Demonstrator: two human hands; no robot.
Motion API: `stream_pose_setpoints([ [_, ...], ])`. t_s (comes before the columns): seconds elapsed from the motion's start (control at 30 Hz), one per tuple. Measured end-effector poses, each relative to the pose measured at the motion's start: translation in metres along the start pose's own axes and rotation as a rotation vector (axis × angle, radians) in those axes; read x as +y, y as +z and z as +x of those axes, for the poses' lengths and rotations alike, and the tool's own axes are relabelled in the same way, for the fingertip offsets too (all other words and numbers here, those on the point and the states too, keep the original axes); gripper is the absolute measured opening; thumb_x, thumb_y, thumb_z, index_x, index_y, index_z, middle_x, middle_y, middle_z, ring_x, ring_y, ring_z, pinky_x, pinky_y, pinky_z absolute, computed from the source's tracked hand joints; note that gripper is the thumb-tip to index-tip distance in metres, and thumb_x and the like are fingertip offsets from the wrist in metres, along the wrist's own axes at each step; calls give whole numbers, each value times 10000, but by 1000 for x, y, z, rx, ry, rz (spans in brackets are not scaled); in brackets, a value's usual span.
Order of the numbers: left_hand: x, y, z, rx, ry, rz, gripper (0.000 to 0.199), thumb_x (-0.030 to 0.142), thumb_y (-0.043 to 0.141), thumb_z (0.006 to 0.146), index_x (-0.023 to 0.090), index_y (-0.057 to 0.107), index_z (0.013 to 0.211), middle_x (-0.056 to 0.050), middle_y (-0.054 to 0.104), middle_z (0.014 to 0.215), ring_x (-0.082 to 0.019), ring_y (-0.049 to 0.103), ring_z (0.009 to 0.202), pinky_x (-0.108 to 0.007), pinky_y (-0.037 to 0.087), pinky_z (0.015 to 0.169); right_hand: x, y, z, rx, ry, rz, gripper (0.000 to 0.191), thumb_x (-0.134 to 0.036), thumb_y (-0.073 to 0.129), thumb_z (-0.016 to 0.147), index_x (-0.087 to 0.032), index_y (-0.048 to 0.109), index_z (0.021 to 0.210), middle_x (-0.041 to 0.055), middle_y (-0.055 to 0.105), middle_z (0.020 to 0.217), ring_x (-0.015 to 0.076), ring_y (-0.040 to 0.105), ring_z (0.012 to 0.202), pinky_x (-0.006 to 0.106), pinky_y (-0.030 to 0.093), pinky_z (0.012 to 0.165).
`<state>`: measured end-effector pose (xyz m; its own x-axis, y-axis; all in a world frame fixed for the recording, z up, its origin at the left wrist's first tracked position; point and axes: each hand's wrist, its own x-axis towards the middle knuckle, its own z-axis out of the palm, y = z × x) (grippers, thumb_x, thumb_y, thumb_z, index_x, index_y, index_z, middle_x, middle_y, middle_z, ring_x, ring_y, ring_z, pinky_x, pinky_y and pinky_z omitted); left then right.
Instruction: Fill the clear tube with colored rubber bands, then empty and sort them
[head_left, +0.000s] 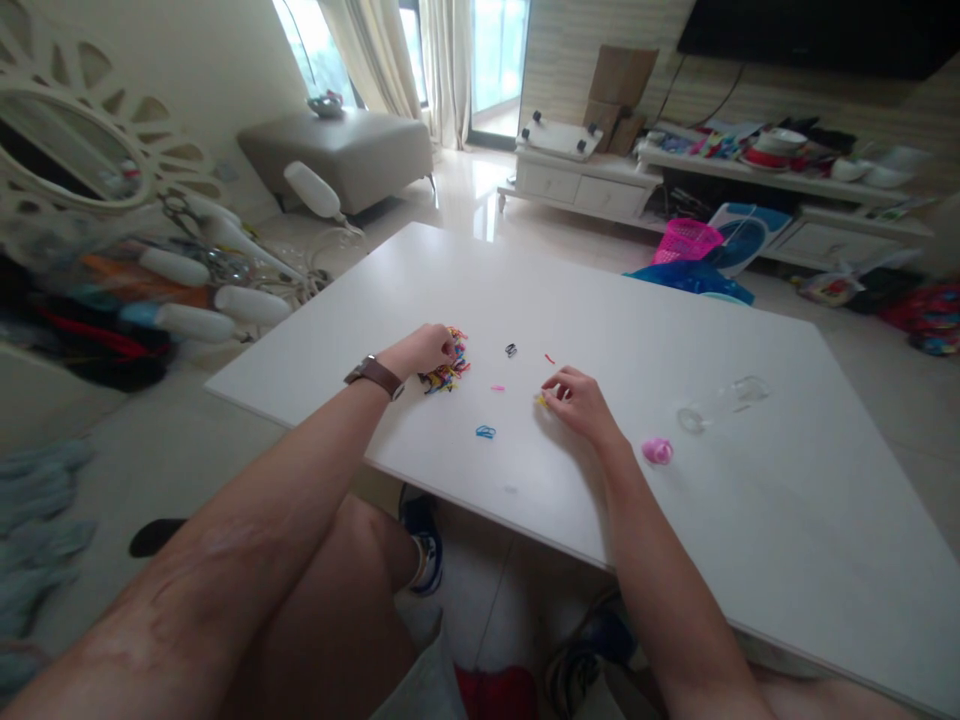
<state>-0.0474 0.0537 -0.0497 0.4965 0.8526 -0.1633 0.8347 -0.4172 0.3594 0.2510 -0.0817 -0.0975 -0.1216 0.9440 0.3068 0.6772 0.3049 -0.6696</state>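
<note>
A heap of small paper clips (447,376) in many colours lies on the white table (592,320). My left hand (426,350), with a brown watch at its wrist, reaches into the heap's upper side. Its fingers are pinched together, and what lies between them is hidden. On the right, my right hand (576,398) rests low over the tabletop, thumb and finger closed on a yellow paper clip (540,400). Apart from the heap lie blue paper clips (486,432), black clips (511,350), a pink clip (498,388) and a red clip (550,358).
To the right, a clear glass bottle (724,404) lies on its side, close to a pink stopper-like piece (658,451). Beyond the table stand a grey bench (337,150) and a low white cabinet (585,190). A pink basket (686,241) is on the floor.
</note>
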Motion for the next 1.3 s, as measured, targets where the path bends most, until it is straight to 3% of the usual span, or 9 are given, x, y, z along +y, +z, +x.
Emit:
stream_pose_setpoints([
  [0.2, -2, -11, -8, 46, -25, -152, 205, 349, 651, 721, 166, 743, 724, -37, 695, 667, -166, 578, 639, -265, 411, 602, 0, 0, 0, -7, -12, 7, 81, -224, 644, 852, -192, 714, 827, 28, 652, 876, 125, 590, 629, 299, 489, 672],
  [0.33, 1, -9, -12, 72, -23, -406, 185, 336, 694, 719, 160, 728, 764, -55, 739, 746, -173, 645, 713, -257, 469, 645, -1, 1, 0, -6, -10, 7, 82, -222, 640, 853, -194, 713, 828, 26, 650, 877, 125, 594, 632, 298, 489, 671],
  [0.47, 13, -5, -17, 17, 9, -675, 190, 310, 762, 721, 165, 726, 839, -83, 778, 825, -190, 709, 781, -289, 536, 717, -2, 2, 0, -1, -19, 5, 83, -224, 640, 858, -201, 708, 818, 21, 651, 843, 136, 602, 646, 297, 485, 661],
  [0.63, 37, 2, -18, -64, 25, -852, 167, 252, 812, 731, 157, 720, 834, -110, 793, 852, -196, 743, 810, -320, 574, 777, -11, 7, -1, 9, -76, 46, 75, -250, 645, 895, -217, 712, 887, 35, 711, 864, 173, 659, 753, 305, 503, 679],
  [0.87, 66, 12, -13, -102, 78, -908, 190, 169, 845, 692, 126, 751, 852, -121, 800, 881, -201, 747, 848, -330, 588, 810, -36, 16, -5, -48, -234, 180, 272, -288, 653, 941, -277, 713, 1206, 92, 692, 1299, 240, 658, 1181, 351, 562, 831],
  [1.0, 72, 17, -9, -102, 130, -887, 150, 145, 821, 703, 121, 753, 834, -110, 796, 851, -184, 737, 805, -311, 576, 786, -37, 18, -5, -66, -233, 190, 326, -280, 658, 937, -275, 687, 1262, 91, 697, 1294, 237, 655, 1177, 351, 574, 828],
  [1.17, 73, 22, -1, -112, 141, -824, 155, 161, 819, 691, 124, 747, 824, -92, 786, 791, -183, 735, 776, -282, 562, 723, -32, 19, -4, 11, -203, 163, 283, -285, 637, 945, -257, 689, 1222, 93, 719, 1201, 233, 677, 1096, 367, 584, 805],
  [1.3, 71, 26, 6, -51, 100, -835, 138, 156, 799, 709, 119, 741, 828, -89, 773, 755, -170, 725, 738, -281, 570, 719, -31, 20, -3, 65, -195, 147, 297, -257, 622, 937, -274, 677, 1228, 91, 693, 1279, 252, 646, 1193, 388, 598, 833],
])
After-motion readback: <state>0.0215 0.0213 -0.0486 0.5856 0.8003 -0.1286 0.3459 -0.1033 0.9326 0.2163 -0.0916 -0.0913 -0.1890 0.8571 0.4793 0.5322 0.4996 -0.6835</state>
